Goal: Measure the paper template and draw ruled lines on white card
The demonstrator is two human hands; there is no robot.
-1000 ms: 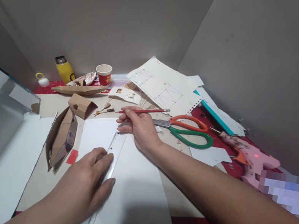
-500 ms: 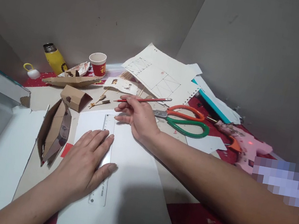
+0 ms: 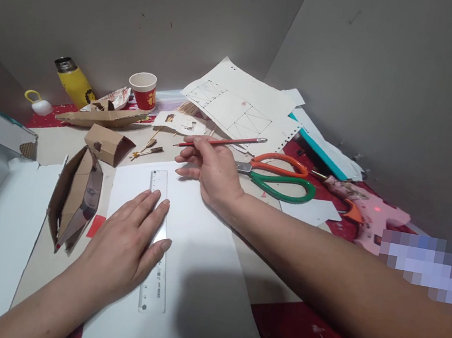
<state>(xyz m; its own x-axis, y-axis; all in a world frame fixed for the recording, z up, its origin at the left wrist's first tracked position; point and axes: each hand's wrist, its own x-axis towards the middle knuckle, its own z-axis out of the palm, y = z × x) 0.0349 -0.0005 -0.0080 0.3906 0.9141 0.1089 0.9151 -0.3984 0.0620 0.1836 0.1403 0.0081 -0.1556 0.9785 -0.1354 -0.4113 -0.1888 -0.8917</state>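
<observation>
Head camera: I have the left hand (image 3: 126, 239) spread flat over the ruler (image 3: 154, 291), which points away from me on the white sheet (image 3: 205, 235); my right hand (image 3: 217, 172), nearer the ruler's far end, pinches the red pencil (image 3: 239, 141) crosswise to it, tip just beyond that end.

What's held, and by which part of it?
Right hand: red pencil, by its shaft, nearer the point. Left hand lies flat across the clear ruler, not gripping it.

Red pencil (image 3: 237, 142), white sheet (image 3: 206, 230), clear ruler (image 3: 155, 290)
</observation>
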